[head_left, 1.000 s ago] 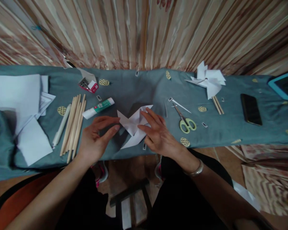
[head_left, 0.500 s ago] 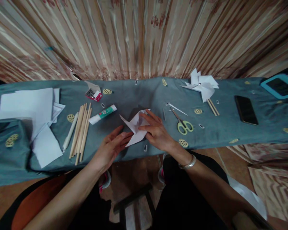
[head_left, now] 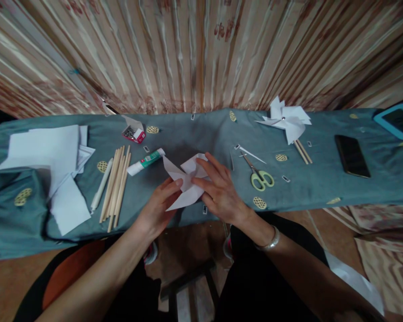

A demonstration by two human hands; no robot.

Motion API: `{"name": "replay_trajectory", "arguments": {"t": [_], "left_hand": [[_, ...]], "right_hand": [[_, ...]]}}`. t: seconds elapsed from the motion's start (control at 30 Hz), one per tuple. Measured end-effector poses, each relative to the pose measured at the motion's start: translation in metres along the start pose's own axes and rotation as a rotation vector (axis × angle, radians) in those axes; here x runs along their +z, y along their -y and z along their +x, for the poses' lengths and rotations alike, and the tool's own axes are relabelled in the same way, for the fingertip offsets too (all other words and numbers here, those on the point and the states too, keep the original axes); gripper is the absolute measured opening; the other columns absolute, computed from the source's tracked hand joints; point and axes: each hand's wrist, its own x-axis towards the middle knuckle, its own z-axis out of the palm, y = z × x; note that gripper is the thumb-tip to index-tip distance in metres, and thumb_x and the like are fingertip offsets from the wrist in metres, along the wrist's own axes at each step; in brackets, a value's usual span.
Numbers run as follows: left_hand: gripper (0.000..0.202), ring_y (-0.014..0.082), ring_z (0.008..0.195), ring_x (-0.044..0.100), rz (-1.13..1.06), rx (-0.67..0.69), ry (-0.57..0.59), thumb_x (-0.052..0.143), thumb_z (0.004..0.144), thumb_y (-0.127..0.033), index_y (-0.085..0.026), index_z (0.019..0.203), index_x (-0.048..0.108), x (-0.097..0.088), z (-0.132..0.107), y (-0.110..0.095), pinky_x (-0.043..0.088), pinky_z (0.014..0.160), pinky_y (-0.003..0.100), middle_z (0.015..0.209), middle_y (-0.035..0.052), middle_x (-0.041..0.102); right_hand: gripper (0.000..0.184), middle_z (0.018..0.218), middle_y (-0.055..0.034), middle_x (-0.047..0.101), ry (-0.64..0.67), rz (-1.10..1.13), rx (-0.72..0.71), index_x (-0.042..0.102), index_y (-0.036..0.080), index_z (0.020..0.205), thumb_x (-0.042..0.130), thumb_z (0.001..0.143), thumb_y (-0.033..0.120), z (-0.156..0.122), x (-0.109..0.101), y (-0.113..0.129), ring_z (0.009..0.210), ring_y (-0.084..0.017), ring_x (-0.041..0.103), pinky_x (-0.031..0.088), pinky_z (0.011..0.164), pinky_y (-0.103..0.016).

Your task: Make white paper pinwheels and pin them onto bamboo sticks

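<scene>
Both forearms reach in from the near side, the left from seven o'clock and the right from five, a silver bracelet (head_left: 272, 240) round the right wrist. The left hand (head_left: 159, 205) is turned partly palm-up; its thumb lies on the near-left part of the folded paper pinwheel (head_left: 188, 197) and the other fingers run behind it, apparently in a light pinch. The right hand (head_left: 221, 188) arches palm-down with fingers spread, tips on the right-hand part and close to the centre; whether anything grips from underneath there cannot be told.

The pinwheel sits between the hands, over the near half of the cloth-covered table. It should be very light, crisp along its folds yet easily bent, dry rather than slippery, and quick to crease or tear at the pointed tips. The best hold looks to be the layered centre, with only gentle fingertip contact on the blades.

From it, the scissors (head_left: 256, 171) lie at three o'clock, the wooden sticks (head_left: 116, 183) at nine, and the glue stick (head_left: 146, 162) near ten. Farther off, another pinwheel (head_left: 290, 118) rests at two.
</scene>
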Motion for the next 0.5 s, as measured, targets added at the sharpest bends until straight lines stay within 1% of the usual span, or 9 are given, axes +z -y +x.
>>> {"name": "replay_trajectory", "arguments": {"t": [0.1,0.17,0.2,0.27,0.37,0.43,0.5], "left_hand": [[0.041,0.0162,0.072,0.068,0.057,0.083,-0.017,0.086,0.057,-0.027,-0.016,0.093,0.071,0.004,-0.003,-0.005,0.052,0.067,0.024,0.087,0.0042,0.075],[0.043,0.0162,0.072,0.068,0.101,0.141,-0.048,0.087,0.053,-0.023,-0.015,0.092,0.071,0.005,-0.003,-0.008,0.053,0.069,0.025,0.087,0.0037,0.075],[0.043,0.0163,0.073,0.068,0.121,0.170,-0.066,0.088,0.052,-0.021,-0.015,0.091,0.071,0.005,-0.003,-0.009,0.053,0.070,0.025,0.088,0.0036,0.075],[0.041,0.0160,0.074,0.068,0.151,0.219,-0.090,0.088,0.052,-0.019,-0.014,0.089,0.072,0.005,-0.003,-0.009,0.053,0.073,0.026,0.087,0.0036,0.075],[0.038,0.0152,0.074,0.067,0.169,0.253,-0.073,0.087,0.055,-0.021,-0.013,0.088,0.072,0.003,-0.003,-0.010,0.052,0.073,0.025,0.087,0.0040,0.076],[0.037,0.0145,0.072,0.067,0.175,0.265,-0.063,0.087,0.055,-0.022,-0.014,0.087,0.073,0.002,-0.003,-0.010,0.051,0.071,0.025,0.085,0.0036,0.076],[0.035,0.0135,0.067,0.065,0.179,0.276,-0.055,0.088,0.054,-0.022,-0.014,0.084,0.073,0.001,-0.004,-0.011,0.051,0.067,0.024,0.080,0.0025,0.075]], "right_hand": [[0.044,0.155,-0.0102,0.034,0.010,-0.001,-0.016,0.058,0.021,0.124,0.057,0.080,0.016,0.001,-0.009,0.013,0.148,-0.030,0.017,0.032,0.110,-0.055],[0.050,0.157,-0.0131,0.028,0.019,0.002,-0.030,0.054,0.018,0.129,0.058,0.079,0.021,0.002,-0.016,0.020,0.148,-0.032,0.015,0.030,0.111,-0.056],[0.052,0.158,-0.0126,0.025,0.022,0.010,-0.036,0.053,0.019,0.131,0.059,0.079,0.023,0.003,-0.019,0.022,0.148,-0.033,0.014,0.029,0.111,-0.057],[0.056,0.161,-0.0084,0.019,0.016,0.036,-0.047,0.050,0.022,0.134,0.058,0.078,0.024,0.004,-0.025,0.026,0.149,-0.033,0.013,0.027,0.112,-0.058],[0.059,0.163,-0.0020,0.012,-0.001,0.081,-0.055,0.047,0.027,0.137,0.056,0.079,0.023,0.005,-0.033,0.031,0.149,-0.033,0.011,0.025,0.113,-0.060],[0.058,0.163,0.0002,0.010,0.004,0.113,-0.053,0.046,0.030,0.138,0.054,0.081,0.023,0.004,-0.037,0.034,0.149,-0.033,0.010,0.025,0.114,-0.060],[0.054,0.163,0.0007,0.012,0.016,0.161,-0.041,0.048,0.030,0.138,0.052,0.084,0.025,0.004,-0.042,0.036,0.150,-0.033,0.009,0.023,0.115,-0.061]]}}
